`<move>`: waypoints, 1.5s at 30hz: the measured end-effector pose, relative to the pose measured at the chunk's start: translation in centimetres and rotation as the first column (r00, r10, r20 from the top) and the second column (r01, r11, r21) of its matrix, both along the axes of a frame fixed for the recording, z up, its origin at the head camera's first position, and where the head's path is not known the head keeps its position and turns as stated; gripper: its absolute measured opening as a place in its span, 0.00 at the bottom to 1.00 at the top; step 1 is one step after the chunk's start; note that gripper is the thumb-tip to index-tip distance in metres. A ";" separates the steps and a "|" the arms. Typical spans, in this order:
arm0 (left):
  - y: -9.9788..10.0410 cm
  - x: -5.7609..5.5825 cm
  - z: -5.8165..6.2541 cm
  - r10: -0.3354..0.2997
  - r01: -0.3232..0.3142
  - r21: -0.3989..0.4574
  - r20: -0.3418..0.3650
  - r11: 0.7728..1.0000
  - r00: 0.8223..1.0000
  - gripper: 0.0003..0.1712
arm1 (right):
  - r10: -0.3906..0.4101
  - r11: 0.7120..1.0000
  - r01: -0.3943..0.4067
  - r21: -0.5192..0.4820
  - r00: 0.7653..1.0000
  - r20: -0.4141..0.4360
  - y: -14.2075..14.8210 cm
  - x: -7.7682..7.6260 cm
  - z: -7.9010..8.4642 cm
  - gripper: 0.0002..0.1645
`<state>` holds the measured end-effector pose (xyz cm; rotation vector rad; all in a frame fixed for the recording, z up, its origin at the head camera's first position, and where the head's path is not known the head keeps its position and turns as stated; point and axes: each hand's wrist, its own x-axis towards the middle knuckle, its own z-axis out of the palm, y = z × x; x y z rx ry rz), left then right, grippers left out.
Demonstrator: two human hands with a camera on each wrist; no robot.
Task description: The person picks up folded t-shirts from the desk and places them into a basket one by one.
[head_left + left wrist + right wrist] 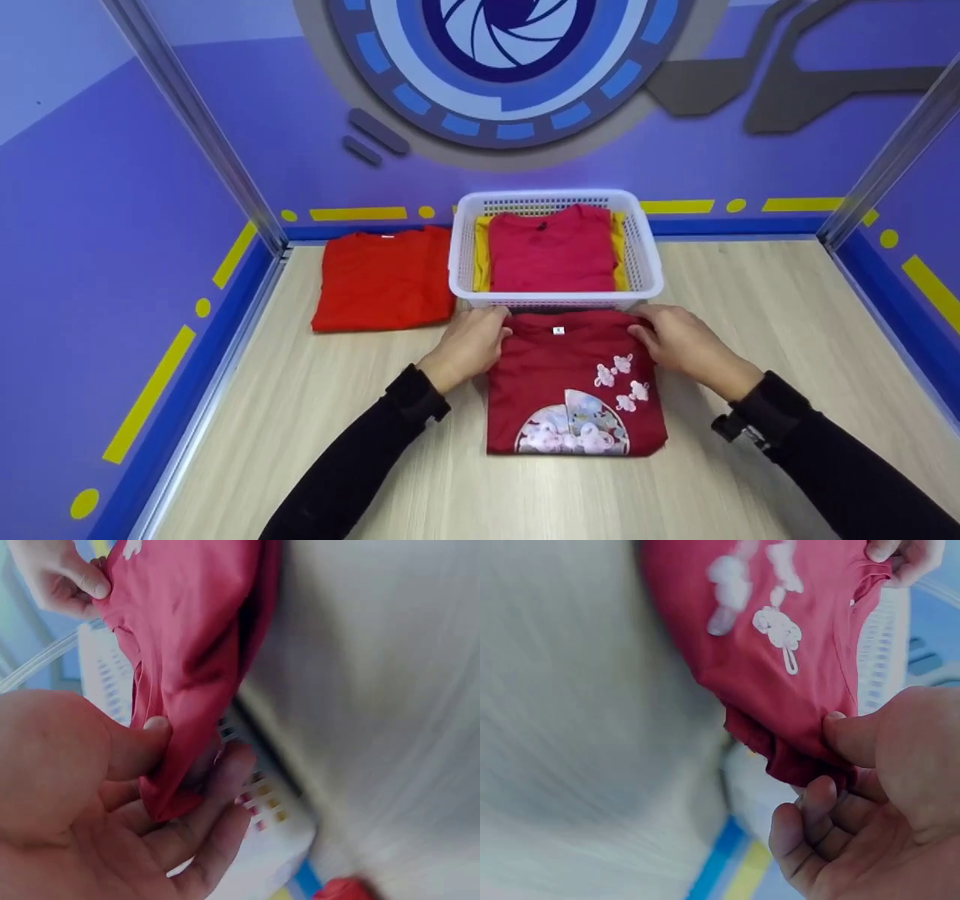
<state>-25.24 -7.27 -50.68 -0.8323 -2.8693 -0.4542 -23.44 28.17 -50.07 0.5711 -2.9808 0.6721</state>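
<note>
Pale table (562, 499), maroon shirt (536, 371), semicircular print (551, 435) only in head view

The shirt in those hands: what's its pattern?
The dark red shirt bears a pale floral fan shape and small pinkish ornaments, clearest in the head view.
</note>
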 end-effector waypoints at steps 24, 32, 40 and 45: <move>-3.5 -1.4 13.6 -0.080 0.059 0.230 0.083 0.972 0.993 0.07 | 0.042 0.997 -0.063 -0.052 0.945 -0.326 -0.7 -0.9 13.2 0.05; -3.9 -5.8 15.0 -0.079 0.038 0.251 0.157 0.967 0.984 0.06 | -0.030 0.998 0.016 -0.055 0.967 -0.254 -1.0 -4.7 14.6 0.10; -3.1 -11.6 14.1 0.013 -0.054 0.175 0.225 0.983 0.974 0.13 | -0.044 0.998 0.049 0.027 0.983 -0.177 -1.3 -10.2 13.8 0.12; -2.8 -14.5 13.0 0.072 -0.116 0.165 0.253 0.979 0.965 0.12 | -0.066 0.996 0.074 0.053 0.990 -0.124 -1.7 -13.0 12.7 0.13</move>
